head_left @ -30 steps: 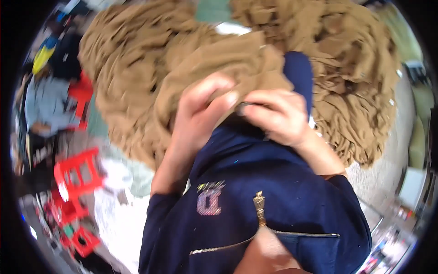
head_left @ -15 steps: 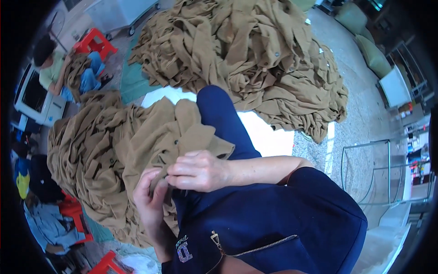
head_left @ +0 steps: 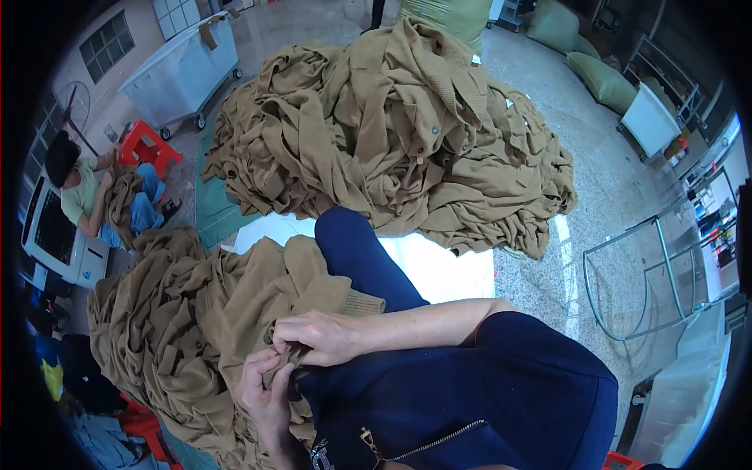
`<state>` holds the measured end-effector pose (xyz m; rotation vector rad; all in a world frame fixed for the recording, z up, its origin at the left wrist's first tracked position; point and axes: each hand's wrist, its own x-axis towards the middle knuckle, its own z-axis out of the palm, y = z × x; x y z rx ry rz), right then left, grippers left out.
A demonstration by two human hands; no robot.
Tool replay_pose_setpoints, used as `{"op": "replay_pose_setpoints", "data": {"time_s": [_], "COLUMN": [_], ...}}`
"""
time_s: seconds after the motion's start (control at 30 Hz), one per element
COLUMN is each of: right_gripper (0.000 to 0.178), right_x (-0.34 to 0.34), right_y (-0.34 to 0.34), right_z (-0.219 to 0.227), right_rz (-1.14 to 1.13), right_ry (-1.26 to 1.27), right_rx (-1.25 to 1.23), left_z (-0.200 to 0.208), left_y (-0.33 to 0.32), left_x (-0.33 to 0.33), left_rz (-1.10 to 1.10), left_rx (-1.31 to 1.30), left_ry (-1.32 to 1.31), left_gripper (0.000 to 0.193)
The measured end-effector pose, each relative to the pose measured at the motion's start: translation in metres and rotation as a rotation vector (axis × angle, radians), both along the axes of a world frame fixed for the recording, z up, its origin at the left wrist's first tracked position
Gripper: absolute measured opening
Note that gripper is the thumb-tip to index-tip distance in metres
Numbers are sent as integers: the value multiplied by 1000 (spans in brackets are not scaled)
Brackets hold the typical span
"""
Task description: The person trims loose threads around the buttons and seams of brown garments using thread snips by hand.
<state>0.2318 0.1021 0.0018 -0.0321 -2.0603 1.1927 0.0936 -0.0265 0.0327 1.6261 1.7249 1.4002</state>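
Brown knitted cardigans lie heaped over my lap and to my left, and the nearest cardigan (head_left: 262, 290) has a ribbed cuff resting by my knee. My left hand (head_left: 265, 392) pinches a fold of it between thumb and fingers. Close beside, my right hand (head_left: 323, 337) is also closed on the cloth, its fingertips almost meeting the left ones. What exactly lies between the fingertips is too small to make out. The left-hand heap (head_left: 160, 329) spreads out past my hands.
A large pile of brown cardigans (head_left: 376, 141) lies ahead on white and green sheets. A person (head_left: 86, 188) handling brown cloth sits at the left, near a red stool (head_left: 149, 149). Also around are a white wheeled bin (head_left: 176, 74) and a metal frame (head_left: 666, 258) at right.
The view has tilted upward, so the scene sits lower in the picture. Both hands stay together at the cardigan; the right fingers have bent in tighter, and its ribbed cuff shows more.
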Motion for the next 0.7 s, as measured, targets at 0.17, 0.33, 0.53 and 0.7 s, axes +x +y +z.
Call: {"op": "replay_pose_setpoints", "data": {"time_s": [0.17,0.33,0.53,0.7], "right_gripper": [24,23,21,13], "right_x": [-2,1,5,22], "right_y": [6,8,16,42], "right_z": [-8,-16,-21,-22], "right_rz": [5,-8,-77,-126], "right_ry": [-2,-14,115,59], "right_rx": [-22,-80,-57,11], "left_z": [-9,-19,-22,-41], "left_y": [8,11,39,69], "left_x": [4,2,16,18], "left_rz": [59,34,59,59], "left_rx": [-49,-14,251,326], "left_ry": [-109,122,566,595], "left_gripper": [20,17,15,12]}}
